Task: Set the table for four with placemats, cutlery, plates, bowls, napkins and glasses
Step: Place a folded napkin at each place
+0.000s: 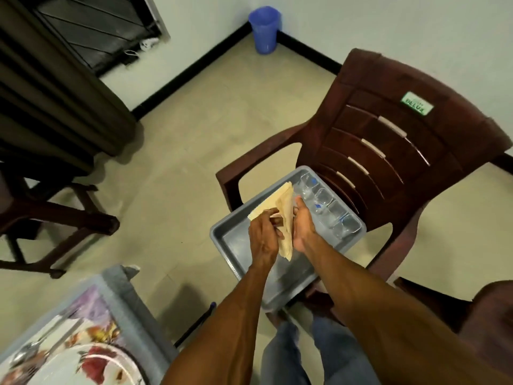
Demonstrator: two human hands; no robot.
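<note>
Holding the tan napkins [286,215] above the grey tray [236,234] on the chair [388,151], the left hand [263,237] pinches their edge and the right hand [302,226] cups them; thin and floppy, probably best held flat by the stack's edges.

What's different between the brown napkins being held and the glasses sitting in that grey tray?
The napkins are tan, opaque and flat, stacked together; the glasses are clear and hollow. The napkins are lifted above the tray, gripped by the left hand and right hand; the glasses stand untouched in a row along the tray's far side. Both belong to the same grey tray on the brown chair, awaiting the table.
</note>
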